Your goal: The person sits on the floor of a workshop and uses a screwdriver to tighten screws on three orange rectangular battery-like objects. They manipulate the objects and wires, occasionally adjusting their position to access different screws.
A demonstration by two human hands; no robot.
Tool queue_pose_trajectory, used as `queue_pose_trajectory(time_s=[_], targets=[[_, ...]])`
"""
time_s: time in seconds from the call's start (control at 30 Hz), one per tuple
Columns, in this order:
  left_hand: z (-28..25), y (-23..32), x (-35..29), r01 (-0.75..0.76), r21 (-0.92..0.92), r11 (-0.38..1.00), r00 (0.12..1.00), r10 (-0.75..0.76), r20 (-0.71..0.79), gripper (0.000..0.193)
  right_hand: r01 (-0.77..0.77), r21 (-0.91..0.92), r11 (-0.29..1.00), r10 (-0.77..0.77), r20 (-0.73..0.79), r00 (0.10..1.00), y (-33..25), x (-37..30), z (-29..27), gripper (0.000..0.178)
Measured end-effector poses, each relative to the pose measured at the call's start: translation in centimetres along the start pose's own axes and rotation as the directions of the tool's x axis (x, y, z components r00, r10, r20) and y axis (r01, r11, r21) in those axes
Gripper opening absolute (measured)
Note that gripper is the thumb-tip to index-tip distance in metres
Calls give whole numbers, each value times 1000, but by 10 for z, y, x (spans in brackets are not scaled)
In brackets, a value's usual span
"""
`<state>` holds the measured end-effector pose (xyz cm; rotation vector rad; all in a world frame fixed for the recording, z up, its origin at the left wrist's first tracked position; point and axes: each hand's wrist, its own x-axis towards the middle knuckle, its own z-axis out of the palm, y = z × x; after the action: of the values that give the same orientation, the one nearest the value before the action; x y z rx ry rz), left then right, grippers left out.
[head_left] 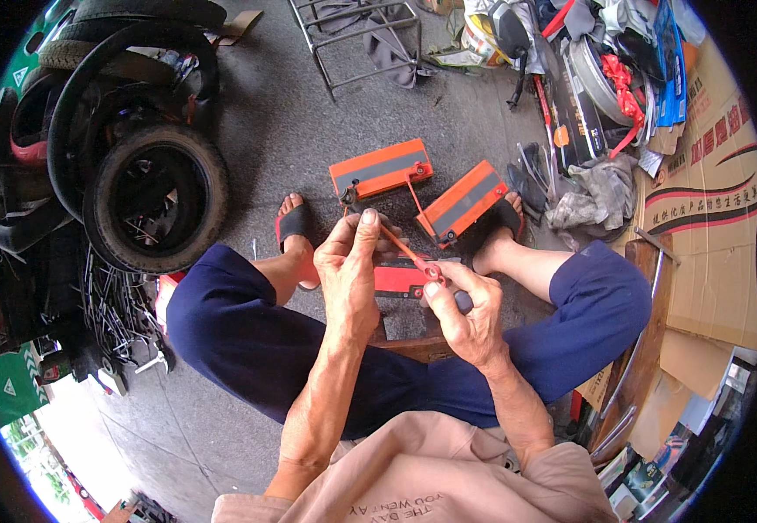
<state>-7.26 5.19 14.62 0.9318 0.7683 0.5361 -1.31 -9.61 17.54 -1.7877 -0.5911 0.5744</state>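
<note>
2 hands were closed on 1 red wire (403, 250), left hand (349, 261) pinching, right hand (461, 309) gripping; steady, gentle tension was judged best.

Matt orange plastic panels (381, 169), rough concrete floor (291, 113).

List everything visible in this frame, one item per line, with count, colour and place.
red wire: one, held between both hands
orange blocks: two, orange with grey stripe, floor by the feet
red block: one, under the hands
tyres: several, black, stacked far left
metal frame: one, grey, top centre
cardboard boxes: brown, right
rags: grey, right of the blocks
wooden stool: brown, under the legs
left hand: pinches the wire
right hand: grips the wire's lower end
</note>
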Motion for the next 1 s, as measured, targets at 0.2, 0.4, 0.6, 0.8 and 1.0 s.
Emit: queue_pose_trajectory(time_s=[0.2, 0.4, 0.6, 0.8, 1.0], targets=[[0, -11, -4, 210, -207, 956, 978, -201, 61, 20, -118, 154, 981, 133, -94, 987, -2, 2, 1, 17], [0, -21, -4, 258, -171, 951, 966, -258, 25, 26, -34, -137, 990, 20, -104, 994, 19, 6, 1, 13], [4, -23, -3, 143, -84, 986, 989, -146, -35, 32, 20, -178, 984, -42, -121, 992, 35, 3, 6, 13], [3, -27, -2, 187, -101, 977, 980, -193, -44, 40, 55, -85, 995, -70, -194, 978, 39, 5, 10, 17], [-1, -32, -5, 313, -248, 917, 948, -318, 23, 42, -90, 125, 988, 109, -157, 982, 37, 4, 5, 17]])
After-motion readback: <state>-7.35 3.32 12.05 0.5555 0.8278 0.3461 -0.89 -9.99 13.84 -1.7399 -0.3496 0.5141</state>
